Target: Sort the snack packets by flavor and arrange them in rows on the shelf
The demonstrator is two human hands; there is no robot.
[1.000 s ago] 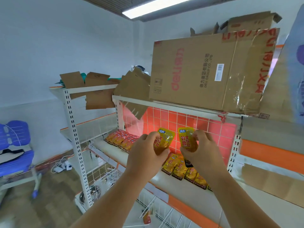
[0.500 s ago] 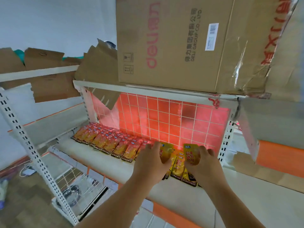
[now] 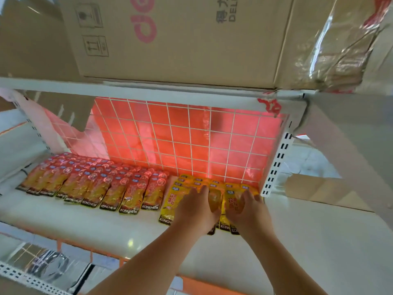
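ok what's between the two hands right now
Head view: yellow packets lying on the shelf fill the gap between the left hand and right hand.

Red grid backing (image 3: 191, 141); cardboard box (image 3: 180, 39) overhead

Bright, even light fills the shelf (image 3: 85, 222), leaving its white deck nearly washed out, with one small hot reflection near the front edge. The red panel (image 3: 180, 141) behind the wire grid glows saturated and tints the back of the bay pink. Glare breaks across the foil of the red packets (image 3: 93, 186), the yellow packets (image 3: 170, 201) and the crumpled clear tape (image 3: 331, 50) above, shadows stay faint and soft-edged, and the wide lens bows the rails and the perforated upright (image 3: 276, 165), with corners smeared and small print only partly legible.
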